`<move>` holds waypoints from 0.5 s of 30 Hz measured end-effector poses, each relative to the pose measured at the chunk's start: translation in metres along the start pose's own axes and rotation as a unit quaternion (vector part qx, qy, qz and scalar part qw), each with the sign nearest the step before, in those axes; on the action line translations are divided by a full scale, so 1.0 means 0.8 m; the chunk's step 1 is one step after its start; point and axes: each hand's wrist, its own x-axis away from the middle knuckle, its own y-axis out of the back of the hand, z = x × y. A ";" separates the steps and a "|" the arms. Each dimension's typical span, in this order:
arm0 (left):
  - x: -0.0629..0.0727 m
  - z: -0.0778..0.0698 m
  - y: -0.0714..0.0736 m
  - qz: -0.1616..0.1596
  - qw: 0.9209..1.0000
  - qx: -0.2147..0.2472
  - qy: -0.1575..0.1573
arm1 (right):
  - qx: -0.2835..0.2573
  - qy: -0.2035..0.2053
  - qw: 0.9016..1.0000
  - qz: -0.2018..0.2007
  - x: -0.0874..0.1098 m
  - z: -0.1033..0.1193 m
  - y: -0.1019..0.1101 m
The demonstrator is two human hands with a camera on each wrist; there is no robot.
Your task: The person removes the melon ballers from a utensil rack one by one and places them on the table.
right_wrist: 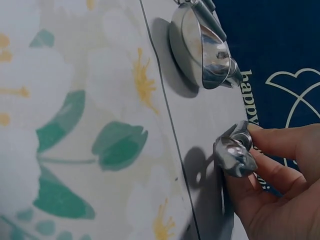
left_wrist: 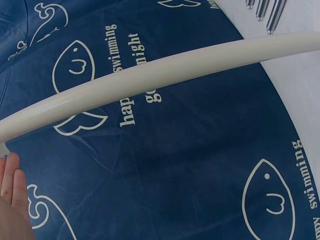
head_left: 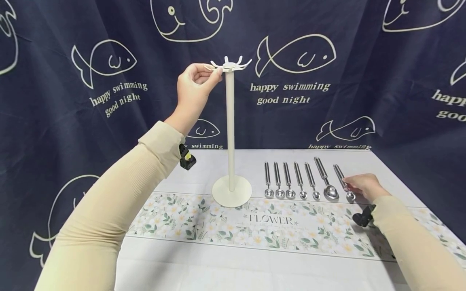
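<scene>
A tall white stand (head_left: pixel 230 129) has a ring of upturned hooks at its top and a round base on the table. My left hand (head_left: pixel 194 85) pinches one of the hooks on its left side between thumb and fingers. In the left wrist view the pole (left_wrist: pixel 150 77) crosses the picture, with only some fingers (left_wrist: pixel 19 187) at the edge. Far right, my right hand (head_left: pixel 365 186) grips a small metal scoop (head_left: pixel 350 197) by its handle. The right wrist view shows the scoop's bowl (right_wrist: pixel 235 159) toward the camera, thumb and fingers round the handle behind it.
Several metal utensils lie in a row left of the right hand, including a large scoop (head_left: pixel 331 192) beside it and a ring-shaped one (head_left: pixel 269 193) at the left end. A floral runner (head_left: pixel 269 230) crosses the white table. Behind hangs a dark blue fish-print cloth (head_left: pixel 291 117).
</scene>
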 end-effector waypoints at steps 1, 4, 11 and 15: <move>0.000 0.000 0.000 0.000 1.000 -0.001 0.000 | 0.004 -0.001 1.000 -0.004 0.000 0.000 0.000; 0.000 0.000 0.001 0.001 1.000 0.000 -0.002 | 0.033 -0.014 0.999 -0.019 0.000 0.003 0.000; 0.000 0.000 0.000 -0.002 1.000 0.003 -0.006 | 0.035 -0.039 0.998 -0.028 0.004 0.010 0.000; 0.000 0.000 0.002 0.001 1.000 -0.002 -0.005 | 0.012 -0.035 0.999 -0.012 0.004 0.011 -0.001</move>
